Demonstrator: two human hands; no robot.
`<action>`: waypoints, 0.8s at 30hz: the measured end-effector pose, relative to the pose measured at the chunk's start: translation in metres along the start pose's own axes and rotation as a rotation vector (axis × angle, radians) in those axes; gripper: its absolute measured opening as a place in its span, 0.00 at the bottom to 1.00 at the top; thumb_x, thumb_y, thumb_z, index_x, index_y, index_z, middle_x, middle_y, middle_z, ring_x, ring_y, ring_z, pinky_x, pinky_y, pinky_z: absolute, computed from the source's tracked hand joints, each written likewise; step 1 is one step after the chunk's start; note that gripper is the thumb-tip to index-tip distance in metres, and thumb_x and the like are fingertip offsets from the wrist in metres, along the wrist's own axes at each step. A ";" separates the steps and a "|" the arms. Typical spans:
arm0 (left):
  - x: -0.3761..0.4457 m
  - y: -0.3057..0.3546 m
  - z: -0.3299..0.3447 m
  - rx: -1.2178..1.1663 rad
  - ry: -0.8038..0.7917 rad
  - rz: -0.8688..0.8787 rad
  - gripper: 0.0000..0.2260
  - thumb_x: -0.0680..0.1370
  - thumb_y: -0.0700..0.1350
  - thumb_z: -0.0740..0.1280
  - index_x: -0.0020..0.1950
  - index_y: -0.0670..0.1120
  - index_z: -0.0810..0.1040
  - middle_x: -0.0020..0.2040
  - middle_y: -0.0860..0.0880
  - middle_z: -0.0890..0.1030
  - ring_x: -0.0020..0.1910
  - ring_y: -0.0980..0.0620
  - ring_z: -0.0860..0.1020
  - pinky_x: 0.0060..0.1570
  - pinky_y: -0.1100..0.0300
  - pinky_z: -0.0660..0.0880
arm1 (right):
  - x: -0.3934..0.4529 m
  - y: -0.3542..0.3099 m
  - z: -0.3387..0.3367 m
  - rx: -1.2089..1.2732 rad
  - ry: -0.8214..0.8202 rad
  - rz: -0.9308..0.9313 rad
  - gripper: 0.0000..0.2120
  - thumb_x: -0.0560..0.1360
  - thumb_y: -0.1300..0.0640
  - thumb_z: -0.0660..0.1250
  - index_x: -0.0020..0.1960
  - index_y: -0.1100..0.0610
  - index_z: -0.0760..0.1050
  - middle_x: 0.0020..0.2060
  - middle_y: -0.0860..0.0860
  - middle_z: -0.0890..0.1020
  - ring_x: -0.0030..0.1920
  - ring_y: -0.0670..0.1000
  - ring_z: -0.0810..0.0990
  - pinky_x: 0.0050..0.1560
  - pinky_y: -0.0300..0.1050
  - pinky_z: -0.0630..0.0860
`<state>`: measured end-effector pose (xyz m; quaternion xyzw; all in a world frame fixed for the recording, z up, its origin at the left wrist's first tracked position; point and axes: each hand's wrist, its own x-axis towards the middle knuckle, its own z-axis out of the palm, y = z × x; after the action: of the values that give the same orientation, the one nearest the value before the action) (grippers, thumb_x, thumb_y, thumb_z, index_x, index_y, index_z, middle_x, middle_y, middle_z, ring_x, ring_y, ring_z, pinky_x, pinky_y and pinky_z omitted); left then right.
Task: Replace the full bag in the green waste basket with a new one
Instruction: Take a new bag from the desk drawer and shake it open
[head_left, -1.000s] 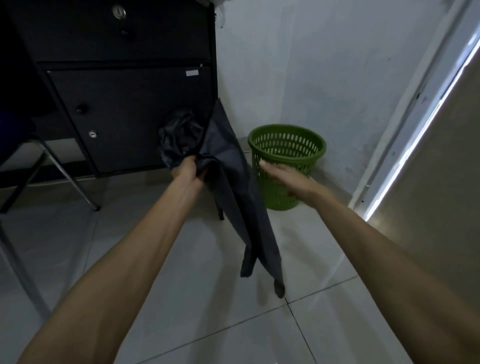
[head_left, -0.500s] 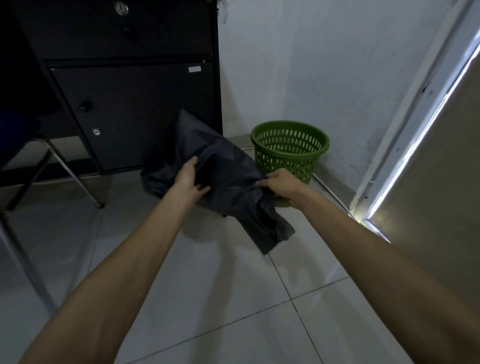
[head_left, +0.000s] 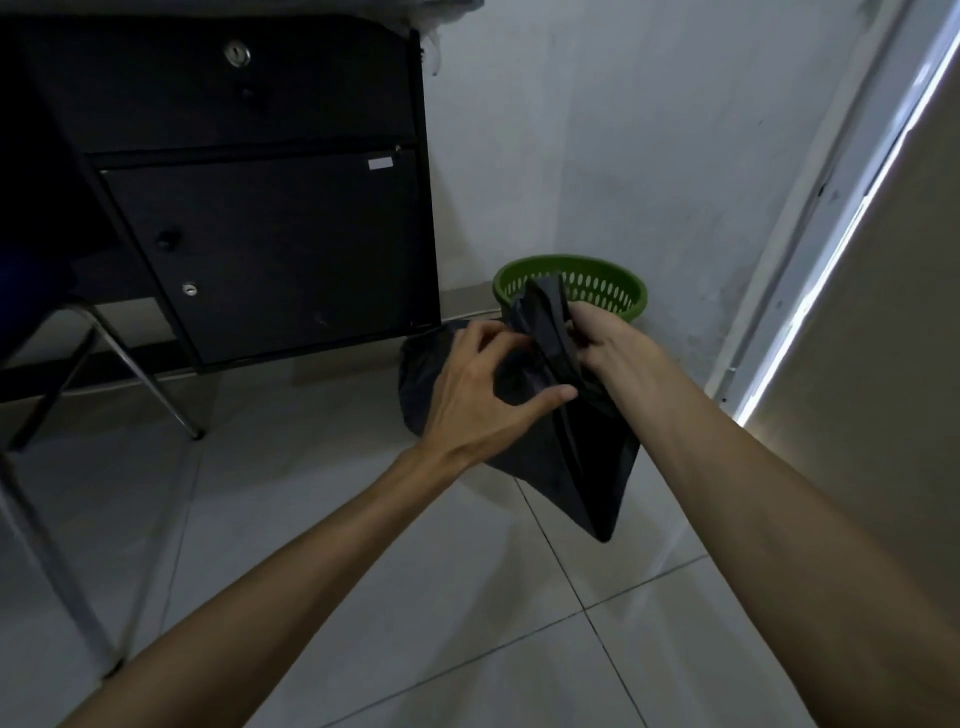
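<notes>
The green waste basket (head_left: 613, 291), a perforated plastic bin, stands on the floor in the corner by the wall; its inside shows no liner. In front of it I hold a dark grey plastic bag (head_left: 582, 467) with both hands. My left hand (head_left: 483, 395) pinches the bag's upper part from the left, thumb stretched across it. My right hand (head_left: 608, 338) grips the bag's bunched top edge from the right. The bag hangs down to a point above the tiles and hides the basket's near wall. Another dark bag lump (head_left: 421, 374) shows behind my left hand.
A black cabinet (head_left: 270, 249) with a keyed drawer and door stands at the left against the wall. Metal chair legs (head_left: 145, 379) slant across the lower left. A white door frame (head_left: 810, 249) and door run along the right. The floor is pale tile.
Both hands have come together in front of the basket, with the bag gathered between them. One second ago only my left hand held it, hanging long; the view has shifted closer.
</notes>
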<state>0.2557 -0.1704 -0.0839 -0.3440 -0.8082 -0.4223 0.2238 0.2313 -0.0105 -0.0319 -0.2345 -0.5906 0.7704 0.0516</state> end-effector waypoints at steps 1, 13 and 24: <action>0.002 0.003 0.001 0.013 0.009 0.017 0.24 0.69 0.68 0.69 0.53 0.52 0.81 0.53 0.55 0.72 0.56 0.55 0.71 0.52 0.62 0.72 | -0.002 -0.001 0.001 0.024 -0.005 -0.002 0.16 0.82 0.63 0.55 0.36 0.62 0.70 0.17 0.53 0.76 0.18 0.49 0.77 0.17 0.36 0.72; 0.047 0.025 -0.019 -0.201 0.016 -0.349 0.08 0.77 0.39 0.63 0.41 0.37 0.78 0.35 0.48 0.79 0.33 0.55 0.76 0.33 0.59 0.72 | -0.036 -0.033 0.000 -0.061 -0.184 0.002 0.25 0.75 0.40 0.66 0.49 0.65 0.75 0.41 0.60 0.82 0.43 0.53 0.83 0.49 0.43 0.82; 0.113 0.028 -0.034 -0.367 0.055 -0.540 0.09 0.80 0.44 0.64 0.44 0.45 0.81 0.43 0.47 0.83 0.42 0.51 0.82 0.39 0.60 0.79 | -0.079 -0.092 -0.030 -0.749 -0.026 -0.445 0.08 0.78 0.56 0.67 0.49 0.59 0.82 0.39 0.55 0.81 0.38 0.51 0.80 0.39 0.46 0.83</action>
<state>0.2044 -0.1464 0.0228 -0.1405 -0.7743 -0.6142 0.0597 0.2952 0.0151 0.0718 -0.0943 -0.8661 0.4760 0.1201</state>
